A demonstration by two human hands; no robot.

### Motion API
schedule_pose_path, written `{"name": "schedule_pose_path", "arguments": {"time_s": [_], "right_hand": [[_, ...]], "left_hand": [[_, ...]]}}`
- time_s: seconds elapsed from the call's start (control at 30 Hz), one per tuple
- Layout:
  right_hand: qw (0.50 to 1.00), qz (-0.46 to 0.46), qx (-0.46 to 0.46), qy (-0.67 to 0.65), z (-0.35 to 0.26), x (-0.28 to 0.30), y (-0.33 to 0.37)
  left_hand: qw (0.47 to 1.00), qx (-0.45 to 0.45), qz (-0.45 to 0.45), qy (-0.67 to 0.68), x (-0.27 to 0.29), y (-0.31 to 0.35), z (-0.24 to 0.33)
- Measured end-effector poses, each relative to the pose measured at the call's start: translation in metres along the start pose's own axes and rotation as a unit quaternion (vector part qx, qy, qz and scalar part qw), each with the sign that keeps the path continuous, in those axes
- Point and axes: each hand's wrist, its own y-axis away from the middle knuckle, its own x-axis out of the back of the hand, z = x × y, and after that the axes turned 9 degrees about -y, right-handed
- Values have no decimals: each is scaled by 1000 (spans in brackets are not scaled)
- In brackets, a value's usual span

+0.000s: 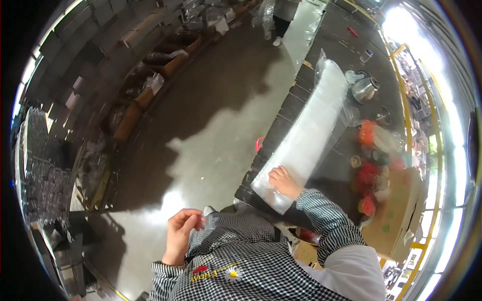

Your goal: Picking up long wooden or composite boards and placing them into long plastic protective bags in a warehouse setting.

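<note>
A long stack of clear, whitish plastic sheeting [311, 128] lies lengthwise along the dark table [329, 193]. My right hand [285, 182] is on its near end, fingers bent into the plastic and closed on it. The fingertips are partly hidden there. Off the table to the left, my left hand [182, 232] is raised in front of my body. Its fingers curl loosely toward the thumb, and nothing shows in them. Both forearms have checked sleeves.
On the table's right side stand a metal kettle [365, 90], a glass [366, 55], red items [369, 175] and a cardboard box [396, 213]. Boxes with plastic [173, 60] line the left. A person [285, 12] stands at the far end beside the table.
</note>
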Motion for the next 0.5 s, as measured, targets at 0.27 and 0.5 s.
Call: {"name": "schedule_pose_path", "arguments": {"time_s": [0.27, 0.5], "right_hand": [[991, 70, 34, -106, 24, -17, 25], [995, -17, 73, -58, 26, -7, 11]], "left_hand": [[999, -2, -36, -40, -63, 9, 2], [998, 14, 32, -49, -75, 28, -4]]}}
